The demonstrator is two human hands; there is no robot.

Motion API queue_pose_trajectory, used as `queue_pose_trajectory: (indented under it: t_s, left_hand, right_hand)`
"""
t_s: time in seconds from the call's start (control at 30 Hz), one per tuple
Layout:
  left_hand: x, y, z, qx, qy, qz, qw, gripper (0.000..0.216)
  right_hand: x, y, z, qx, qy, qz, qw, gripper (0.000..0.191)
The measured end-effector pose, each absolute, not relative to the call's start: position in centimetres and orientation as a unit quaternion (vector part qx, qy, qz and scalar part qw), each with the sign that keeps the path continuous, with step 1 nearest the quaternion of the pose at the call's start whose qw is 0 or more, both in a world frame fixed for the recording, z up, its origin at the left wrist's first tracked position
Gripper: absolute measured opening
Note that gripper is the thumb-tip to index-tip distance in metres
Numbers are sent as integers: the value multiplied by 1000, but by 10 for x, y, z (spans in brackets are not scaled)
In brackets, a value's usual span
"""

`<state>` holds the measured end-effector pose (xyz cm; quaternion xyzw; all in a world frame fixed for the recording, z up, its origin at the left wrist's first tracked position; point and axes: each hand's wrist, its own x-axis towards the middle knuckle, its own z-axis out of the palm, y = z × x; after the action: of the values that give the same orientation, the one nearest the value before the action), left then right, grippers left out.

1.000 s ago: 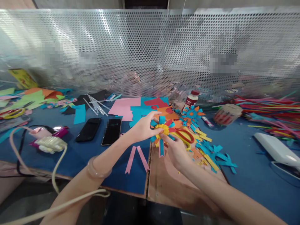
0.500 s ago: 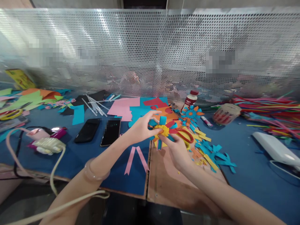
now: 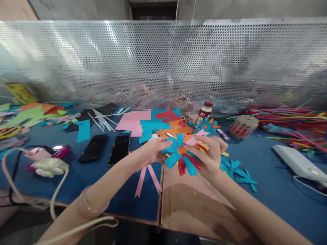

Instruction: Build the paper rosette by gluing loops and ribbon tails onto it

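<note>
A paper flower (image 3: 173, 160) with blue and red looped petals and a bit of orange at its middle is held up over the wooden board. My left hand (image 3: 149, 153) pinches a blue petal on its left side. From the right, my right hand (image 3: 211, 154) grips the flower with closed fingers. Its yellow middle is out of sight. Behind the flower lie scissors, of which a blade (image 3: 170, 135) and part of the red and yellow handles (image 3: 201, 147) show. Two pink paper strips (image 3: 154, 178) lie below my left hand.
Coloured paper sheets (image 3: 134, 120) lie behind the hands, with two phones (image 3: 93, 148) to the left. A second blue and orange paper flower (image 3: 206, 126), a bottle (image 3: 205, 111), a jar (image 3: 244, 126), blue paper strips (image 3: 238, 172) and a white power bank (image 3: 297, 161) are to the right.
The flower has been turned over, from its yellow middle showing to an orange one. My right hand has moved up and right around its edge. The view has tilted slightly upward.
</note>
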<state>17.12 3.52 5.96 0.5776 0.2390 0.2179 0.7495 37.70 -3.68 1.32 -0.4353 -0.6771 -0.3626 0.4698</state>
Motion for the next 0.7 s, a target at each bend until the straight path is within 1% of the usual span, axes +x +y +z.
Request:
queue_pose_trajectory:
  t_s: [0.07, 0.2, 0.37, 0.6, 0.7]
  left_hand:
    - [172, 30, 57, 544, 227, 224, 776, 48]
    - [172, 26, 49, 558, 216, 282, 750, 55]
    - [172, 28, 42, 554, 231, 312, 736, 62]
    - [173, 26, 39, 569, 226, 318, 724, 59]
    - [173, 25, 39, 566, 222, 317, 728, 57]
  right_hand:
    - [377, -36, 10, -428, -686, -376, 452, 28]
    - [374, -35, 6, -418, -693, -382, 446, 31]
    - [375, -37, 6, -418, -684, -430, 416, 28]
    - [376, -40, -2, -440, -681, -422, 405, 36]
    - [374, -40, -3, -456, -675, -404, 416, 41]
